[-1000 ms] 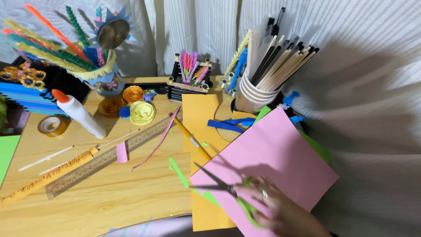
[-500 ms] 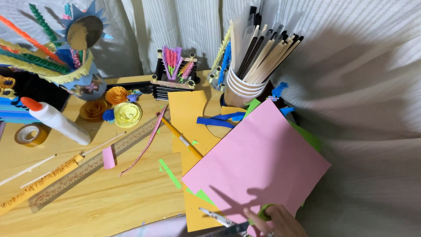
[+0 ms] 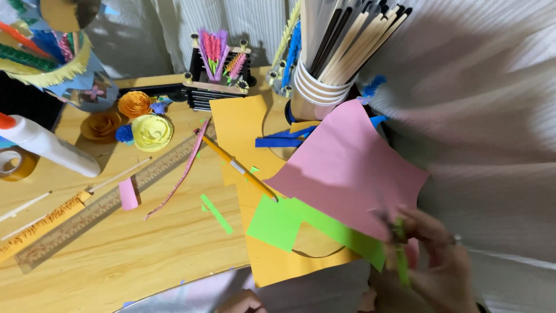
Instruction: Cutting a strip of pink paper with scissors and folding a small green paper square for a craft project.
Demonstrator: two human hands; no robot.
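Note:
My right hand (image 3: 440, 266) is at the bottom right, blurred, closed around green-handled scissors (image 3: 399, 255) at the near corner of a pink paper sheet (image 3: 347, 168). The pink sheet is lifted and curled over an orange sheet (image 3: 243, 127). A bright green paper piece (image 3: 278, 223) lies under its near edge. A yellow pencil (image 3: 237, 165) lies across the orange sheet. Only a small part of my left hand (image 3: 240, 301) shows at the bottom edge, and its fingers are hidden.
A paper cup full of sticks (image 3: 318, 93) stands behind the sheets. Two rulers (image 3: 110, 200), a glue bottle (image 3: 46, 145), a tape roll (image 3: 14, 165), paper flowers (image 3: 152, 132) and a green strip (image 3: 217, 214) lie on the wooden table (image 3: 145, 255). White fabric fills the right.
The view has shifted and closed in. My right hand with the scissors moved to the pink sheet's near right corner. The pink sheet rose and curled, uncovering the green piece.

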